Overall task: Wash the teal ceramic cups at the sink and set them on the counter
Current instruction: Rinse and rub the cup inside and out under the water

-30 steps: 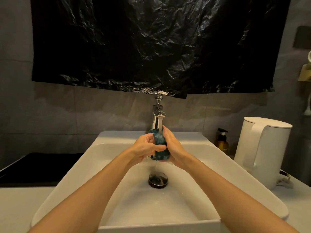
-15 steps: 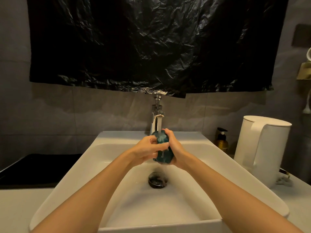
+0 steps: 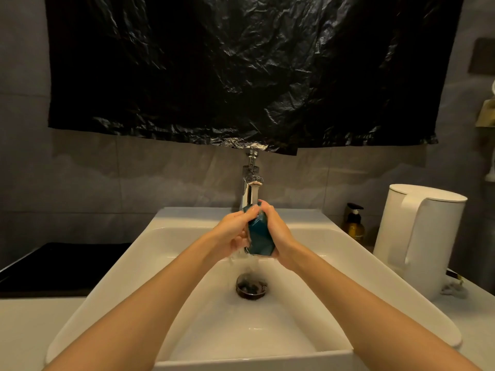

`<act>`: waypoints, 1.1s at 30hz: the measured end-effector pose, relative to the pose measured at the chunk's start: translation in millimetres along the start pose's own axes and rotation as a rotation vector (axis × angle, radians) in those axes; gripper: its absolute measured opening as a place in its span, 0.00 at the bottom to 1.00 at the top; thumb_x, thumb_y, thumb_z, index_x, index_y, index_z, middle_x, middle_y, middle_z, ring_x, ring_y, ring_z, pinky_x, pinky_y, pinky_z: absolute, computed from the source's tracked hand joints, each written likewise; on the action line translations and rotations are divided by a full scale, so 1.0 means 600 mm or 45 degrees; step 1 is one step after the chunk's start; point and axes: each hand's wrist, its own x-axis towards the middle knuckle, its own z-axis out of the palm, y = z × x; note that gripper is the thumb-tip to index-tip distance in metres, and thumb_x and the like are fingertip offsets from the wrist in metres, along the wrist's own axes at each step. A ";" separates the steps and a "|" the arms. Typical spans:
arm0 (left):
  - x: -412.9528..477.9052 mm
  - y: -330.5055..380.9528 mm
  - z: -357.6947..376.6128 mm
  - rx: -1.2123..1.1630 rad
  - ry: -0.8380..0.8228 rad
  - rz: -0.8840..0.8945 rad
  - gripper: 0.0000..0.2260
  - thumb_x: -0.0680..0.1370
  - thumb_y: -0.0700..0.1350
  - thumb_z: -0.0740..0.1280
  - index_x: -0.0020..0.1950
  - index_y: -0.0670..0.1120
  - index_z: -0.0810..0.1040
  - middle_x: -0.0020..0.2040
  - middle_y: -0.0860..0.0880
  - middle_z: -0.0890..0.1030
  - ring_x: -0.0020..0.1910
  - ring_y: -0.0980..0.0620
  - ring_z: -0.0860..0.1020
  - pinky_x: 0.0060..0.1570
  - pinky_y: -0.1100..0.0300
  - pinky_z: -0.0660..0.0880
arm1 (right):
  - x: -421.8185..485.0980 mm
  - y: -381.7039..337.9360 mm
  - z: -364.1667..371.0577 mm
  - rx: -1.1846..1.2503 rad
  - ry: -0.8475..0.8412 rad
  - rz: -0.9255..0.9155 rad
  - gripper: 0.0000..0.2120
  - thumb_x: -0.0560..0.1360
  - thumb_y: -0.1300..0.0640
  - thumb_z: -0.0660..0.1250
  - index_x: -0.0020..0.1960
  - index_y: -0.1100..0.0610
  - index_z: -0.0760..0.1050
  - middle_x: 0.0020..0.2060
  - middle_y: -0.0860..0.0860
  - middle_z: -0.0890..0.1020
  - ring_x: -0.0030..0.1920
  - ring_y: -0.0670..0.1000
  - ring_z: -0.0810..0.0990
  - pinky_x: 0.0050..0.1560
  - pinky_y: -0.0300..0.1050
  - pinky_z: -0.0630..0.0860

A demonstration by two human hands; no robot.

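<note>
Cup (image 3: 259, 236): one, teal, faceted, gripped by left hand (image 3: 231, 231) and right hand (image 3: 278, 234), fingers curled round it, beneath one faucet (image 3: 250, 188), above sink (image 3: 187, 218). Long axis near upright, slightly tilted; mouth direction unclear. One kettle (image 3: 423, 236), one pump bottle (image 3: 355, 223) at right.

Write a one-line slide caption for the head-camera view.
Left hand and right hand hold a teal cup under the running tap over the white sink, beside a white kettle.
</note>
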 end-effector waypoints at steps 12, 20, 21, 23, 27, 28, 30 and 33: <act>-0.007 0.013 -0.013 -0.059 -0.118 0.115 0.13 0.75 0.33 0.66 0.60 0.34 0.74 0.52 0.39 0.80 0.53 0.45 0.78 0.50 0.61 0.77 | 0.003 0.000 -0.015 0.016 -0.120 -0.034 0.20 0.75 0.38 0.61 0.61 0.48 0.72 0.52 0.56 0.80 0.52 0.55 0.79 0.47 0.50 0.80; -0.002 0.005 -0.023 0.216 -0.059 0.115 0.17 0.72 0.31 0.69 0.60 0.34 0.74 0.56 0.37 0.80 0.56 0.41 0.79 0.59 0.50 0.76 | 0.011 0.000 -0.019 0.055 -0.185 0.002 0.18 0.79 0.39 0.55 0.61 0.47 0.73 0.55 0.55 0.80 0.55 0.57 0.79 0.55 0.57 0.78; -0.002 0.006 -0.024 0.220 -0.057 0.112 0.17 0.72 0.30 0.69 0.60 0.34 0.75 0.56 0.38 0.80 0.56 0.41 0.79 0.59 0.50 0.75 | 0.010 0.002 -0.019 0.063 -0.223 -0.019 0.18 0.80 0.41 0.54 0.62 0.47 0.73 0.55 0.55 0.80 0.55 0.57 0.79 0.55 0.57 0.78; -0.003 0.008 -0.024 0.207 -0.076 0.120 0.15 0.73 0.30 0.68 0.59 0.34 0.75 0.54 0.39 0.81 0.54 0.43 0.80 0.54 0.54 0.77 | 0.013 0.005 -0.023 -0.006 -0.301 -0.103 0.17 0.80 0.42 0.56 0.66 0.43 0.70 0.59 0.55 0.79 0.58 0.57 0.78 0.56 0.57 0.78; -0.002 0.008 -0.025 0.277 -0.086 0.137 0.14 0.73 0.31 0.69 0.57 0.36 0.76 0.51 0.41 0.82 0.53 0.43 0.80 0.55 0.53 0.77 | 0.016 0.006 -0.013 -0.107 -0.236 -0.150 0.22 0.77 0.40 0.61 0.70 0.40 0.64 0.62 0.52 0.76 0.59 0.56 0.77 0.55 0.59 0.78; -0.002 0.007 -0.024 0.316 -0.072 0.133 0.15 0.72 0.32 0.69 0.58 0.36 0.76 0.53 0.40 0.82 0.55 0.43 0.80 0.58 0.51 0.76 | 0.014 0.005 -0.009 -0.070 -0.188 -0.108 0.20 0.78 0.38 0.58 0.68 0.41 0.66 0.61 0.52 0.76 0.58 0.56 0.77 0.55 0.59 0.78; -0.003 0.006 -0.024 0.350 -0.052 0.123 0.16 0.72 0.33 0.70 0.60 0.37 0.75 0.56 0.40 0.81 0.56 0.42 0.79 0.61 0.49 0.74 | 0.011 0.002 -0.009 0.029 -0.128 -0.001 0.18 0.79 0.37 0.53 0.62 0.44 0.71 0.57 0.54 0.78 0.56 0.56 0.78 0.56 0.60 0.77; -0.003 0.008 -0.026 0.305 -0.074 0.132 0.17 0.72 0.32 0.70 0.60 0.37 0.75 0.55 0.40 0.81 0.56 0.43 0.79 0.60 0.50 0.75 | 0.004 -0.001 -0.016 0.048 -0.253 -0.069 0.13 0.79 0.41 0.55 0.59 0.43 0.73 0.55 0.53 0.79 0.55 0.56 0.78 0.53 0.57 0.79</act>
